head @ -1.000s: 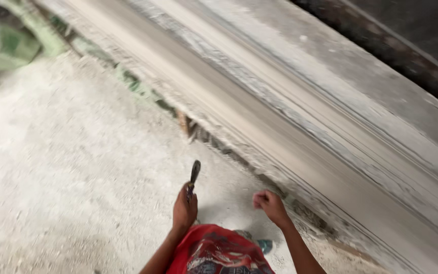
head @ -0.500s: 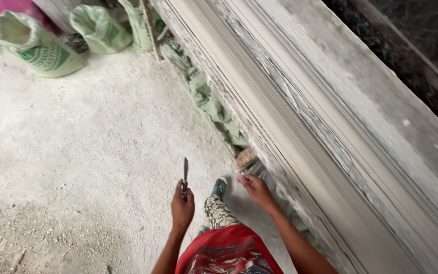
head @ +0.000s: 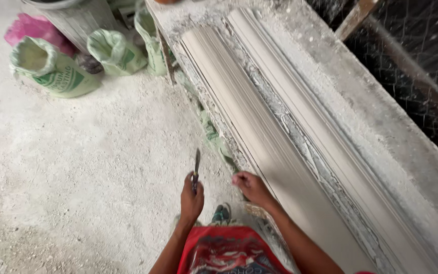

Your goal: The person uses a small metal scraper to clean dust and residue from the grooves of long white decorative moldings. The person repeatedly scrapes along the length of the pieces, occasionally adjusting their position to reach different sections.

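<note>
Two hands work here. Our left hand (head: 191,198) grips a thin knife (head: 196,165), pointing up and away. Our right hand (head: 252,186), fingers curled, touches the near edge of the long plaster moulding (head: 259,127), which runs away from us.

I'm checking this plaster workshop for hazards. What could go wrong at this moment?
The left hand grips a thin dark metal blade pointing forward, near the right hand at the long grey moulded plaster strip; a slip might cut. The dusty white floor may be slippery.
</note>
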Tool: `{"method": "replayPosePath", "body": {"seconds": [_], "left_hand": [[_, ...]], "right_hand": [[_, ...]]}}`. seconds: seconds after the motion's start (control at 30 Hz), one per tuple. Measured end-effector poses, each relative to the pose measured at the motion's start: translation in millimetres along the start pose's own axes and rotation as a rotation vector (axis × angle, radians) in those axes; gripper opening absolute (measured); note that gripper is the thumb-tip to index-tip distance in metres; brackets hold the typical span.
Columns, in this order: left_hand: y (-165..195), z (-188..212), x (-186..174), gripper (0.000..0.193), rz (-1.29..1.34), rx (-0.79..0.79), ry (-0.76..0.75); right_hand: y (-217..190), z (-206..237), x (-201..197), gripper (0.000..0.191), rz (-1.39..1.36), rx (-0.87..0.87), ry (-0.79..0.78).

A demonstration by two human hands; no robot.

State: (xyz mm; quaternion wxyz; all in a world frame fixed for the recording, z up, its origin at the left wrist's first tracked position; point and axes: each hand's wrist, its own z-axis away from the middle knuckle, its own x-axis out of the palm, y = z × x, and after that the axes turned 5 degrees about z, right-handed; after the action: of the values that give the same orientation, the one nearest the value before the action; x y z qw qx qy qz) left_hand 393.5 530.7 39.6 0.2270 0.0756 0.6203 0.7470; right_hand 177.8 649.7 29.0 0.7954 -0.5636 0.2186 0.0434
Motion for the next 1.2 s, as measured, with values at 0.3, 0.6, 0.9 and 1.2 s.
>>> {"method": "replayPosePath", "body": {"seconds": [0.3,0.6,0.9,1.2], "left_hand": [[37,-99,63,0.045,0.286,0.096,-0.19],[62,-268,38,0.053,-0.162,0.262,-0.417],[147,-409,-3,0.05,0.002,-0.03,-0.698],[173,-454,18,0.053,-0.149,0.202,-0.696]], "right_hand": [[-43,-92,-8,0.062,-0.019,0.072,-0.058],[-79,-241,-11,0.057,-0.163,0.202,0.166],[-176,-344,-33,0.065,-0.017,0.107,0.283],[-191,-357,-86,0.057,0.119,0.205,0.385]]}}
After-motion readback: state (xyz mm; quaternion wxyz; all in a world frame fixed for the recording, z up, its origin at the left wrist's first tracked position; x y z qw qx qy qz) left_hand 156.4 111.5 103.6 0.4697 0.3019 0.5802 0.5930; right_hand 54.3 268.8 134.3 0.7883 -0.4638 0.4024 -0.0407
